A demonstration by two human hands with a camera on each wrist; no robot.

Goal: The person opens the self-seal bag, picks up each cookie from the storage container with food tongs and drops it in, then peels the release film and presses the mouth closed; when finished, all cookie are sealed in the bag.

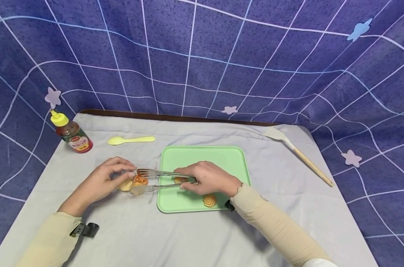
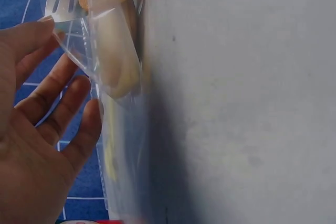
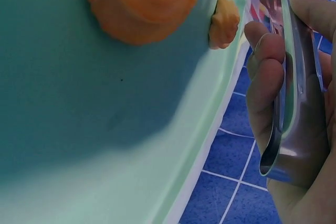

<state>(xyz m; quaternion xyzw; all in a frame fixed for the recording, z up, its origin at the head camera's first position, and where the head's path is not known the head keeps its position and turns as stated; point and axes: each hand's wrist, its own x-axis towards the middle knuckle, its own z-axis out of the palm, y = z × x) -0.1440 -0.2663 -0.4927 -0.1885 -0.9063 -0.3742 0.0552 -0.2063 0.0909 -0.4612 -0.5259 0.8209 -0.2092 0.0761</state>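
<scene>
My left hand [image 1: 105, 178] pinches the edge of a clear plastic bag [image 2: 116, 51] between thumb and finger, its other fingers spread. Inside the bag lie pale cookies [image 1: 124, 185] and orange-brown pretzel-shaped snacks [image 1: 140, 180]. With my right hand [image 1: 208, 178] I grip metal tongs [image 1: 168, 173] above the green tray [image 1: 218, 155]. Their slotted, fork-like tips reach left to the bag, spread apart around the snacks; whether they touch one is unclear. One swirl cookie [image 1: 209, 200] sits near the tray's front edge. Another cookie [image 1: 179, 180] is partly hidden beneath the tongs.
A sauce bottle [image 1: 76, 137] with a yellow cap stands at the back left. Beside it lies a yellow spoon [image 1: 132, 140]. On the right rests a spatula [image 1: 298, 152] with a wooden handle. A blue curtain [image 1: 175, 74] hangs behind the white-covered table [image 1: 148, 237].
</scene>
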